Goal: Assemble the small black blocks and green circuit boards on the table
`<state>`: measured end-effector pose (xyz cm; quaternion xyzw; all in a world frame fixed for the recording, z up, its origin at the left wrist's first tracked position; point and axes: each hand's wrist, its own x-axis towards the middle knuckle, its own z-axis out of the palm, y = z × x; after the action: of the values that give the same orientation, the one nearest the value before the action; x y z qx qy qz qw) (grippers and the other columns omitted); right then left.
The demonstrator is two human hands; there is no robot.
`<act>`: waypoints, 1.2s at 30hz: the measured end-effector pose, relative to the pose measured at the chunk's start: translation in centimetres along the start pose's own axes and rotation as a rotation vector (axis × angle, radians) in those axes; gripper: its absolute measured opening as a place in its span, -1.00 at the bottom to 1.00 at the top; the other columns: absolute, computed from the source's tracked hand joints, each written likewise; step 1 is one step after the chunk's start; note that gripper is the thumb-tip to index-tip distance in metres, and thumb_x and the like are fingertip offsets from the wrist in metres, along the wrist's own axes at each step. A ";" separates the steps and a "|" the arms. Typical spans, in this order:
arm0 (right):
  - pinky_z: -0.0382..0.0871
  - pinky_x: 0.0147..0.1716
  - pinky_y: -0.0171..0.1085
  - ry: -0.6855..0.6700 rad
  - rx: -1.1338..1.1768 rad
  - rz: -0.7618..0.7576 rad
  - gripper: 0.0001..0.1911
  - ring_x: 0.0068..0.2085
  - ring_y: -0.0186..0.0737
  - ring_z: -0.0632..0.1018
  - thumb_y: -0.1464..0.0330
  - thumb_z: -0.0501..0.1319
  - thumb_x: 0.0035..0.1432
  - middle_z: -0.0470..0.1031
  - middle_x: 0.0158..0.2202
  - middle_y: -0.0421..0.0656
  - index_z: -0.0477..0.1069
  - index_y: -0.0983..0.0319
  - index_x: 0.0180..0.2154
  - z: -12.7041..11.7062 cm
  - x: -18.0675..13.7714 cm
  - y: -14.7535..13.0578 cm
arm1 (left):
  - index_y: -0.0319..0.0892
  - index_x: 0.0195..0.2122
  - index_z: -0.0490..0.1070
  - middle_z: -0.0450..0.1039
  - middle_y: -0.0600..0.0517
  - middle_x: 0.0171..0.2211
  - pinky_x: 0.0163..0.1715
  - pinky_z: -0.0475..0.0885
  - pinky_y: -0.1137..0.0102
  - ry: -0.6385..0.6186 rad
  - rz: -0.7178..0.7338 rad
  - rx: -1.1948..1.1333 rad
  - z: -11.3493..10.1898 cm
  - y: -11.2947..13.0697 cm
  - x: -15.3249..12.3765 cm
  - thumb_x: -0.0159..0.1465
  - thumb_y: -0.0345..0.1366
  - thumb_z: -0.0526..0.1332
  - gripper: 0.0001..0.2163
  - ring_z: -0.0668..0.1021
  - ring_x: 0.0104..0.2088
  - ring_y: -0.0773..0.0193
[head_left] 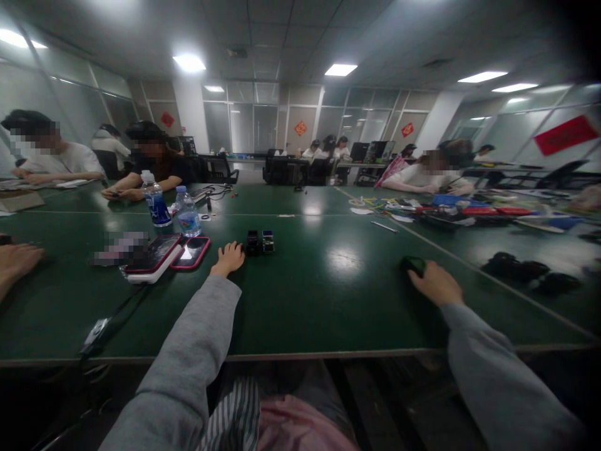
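My left hand (228, 257) lies flat on the dark green table (300, 300), fingers stretched toward two small black boxes (260, 242) just to its right, not touching them. Two phones in red cases (169, 254) lie just left of that hand. My right hand (434, 283) rests further right on the table, fingers curled over a small dark green object (413, 265). Both arms wear grey sleeves.
Two water bottles (171, 208) stand behind the phones. Another person's hand (16, 260) rests at the left edge. Seated people line the far side. Black objects (526, 270) and coloured clutter (460, 210) lie to the right. A cable (110, 316) runs near the front edge.
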<state>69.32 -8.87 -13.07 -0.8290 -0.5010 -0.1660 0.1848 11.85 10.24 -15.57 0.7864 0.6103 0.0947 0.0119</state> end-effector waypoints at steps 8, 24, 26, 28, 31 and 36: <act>0.31 0.07 -0.09 -0.314 0.611 -0.999 -0.38 0.06 -0.11 0.42 0.12 0.17 0.21 0.36 0.11 0.00 0.18 0.23 0.23 -0.7 -6.4 -29.0 | -0.20 0.24 0.16 0.04 -0.21 0.33 0.19 0.05 -0.14 -0.007 -0.003 -0.021 -0.4 0.6 -0.2 0.37 -0.22 -0.13 -0.56 0.12 0.30 -0.09; 0.25 0.09 -0.05 -0.081 0.604 -0.629 -0.45 0.13 -0.07 0.27 0.11 -0.07 0.36 0.25 0.14 0.03 0.11 0.20 0.27 3.2 -5.9 -35.0 | -0.20 0.24 0.17 0.01 -0.24 0.33 0.18 0.03 -0.18 -0.008 -0.001 -0.044 0.7 -0.1 0.8 0.38 -0.22 -0.12 -0.56 0.10 0.31 -0.10; 0.24 0.10 -0.04 -0.069 0.529 -0.665 -0.45 0.20 -0.05 0.21 0.12 -0.06 0.35 0.14 0.24 0.00 0.07 0.15 0.30 3.8 -5.6 -35.2 | -0.20 0.24 0.17 0.01 -0.23 0.33 0.18 0.03 -0.18 -0.007 -0.003 -0.036 0.8 -0.1 0.8 0.38 -0.22 -0.12 -0.56 0.10 0.31 -0.10; 0.21 0.14 -0.03 -0.059 0.476 -0.740 -0.47 0.26 -0.06 0.14 0.16 -0.05 0.36 0.03 0.31 -0.07 0.04 0.08 0.30 4.1 -5.5 -35.6 | -0.20 0.23 0.17 0.02 -0.23 0.33 0.18 0.03 -0.17 -0.008 -0.002 -0.029 0.7 0.0 0.8 0.38 -0.22 -0.11 -0.57 0.11 0.30 -0.09; 0.21 0.14 -0.04 -0.113 0.418 -0.826 -0.48 0.25 -0.09 0.19 0.24 -0.02 0.35 0.02 0.32 -0.10 0.02 0.07 0.30 4.1 -5.4 -36.1 | -0.20 0.24 0.16 0.03 -0.22 0.33 0.19 0.03 -0.16 -0.013 -0.004 -0.026 0.5 0.2 0.6 0.38 -0.23 -0.11 -0.57 0.11 0.30 -0.08; 0.26 0.09 -0.08 -0.134 0.408 -0.802 -0.49 0.21 -0.11 0.27 0.32 -0.02 0.34 0.09 0.30 -0.06 0.05 0.11 0.29 4.0 -5.5 -36.0 | -0.14 0.21 0.22 0.08 -0.19 0.31 0.17 0.07 -0.14 0.003 -0.016 -0.042 -0.2 0.5 0.4 0.36 -0.24 -0.07 -0.59 0.15 0.29 -0.07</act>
<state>35.11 4.20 -14.05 -0.5248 -0.8159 -0.0685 0.2327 12.37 10.46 -15.26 0.7810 0.6145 0.1084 0.0280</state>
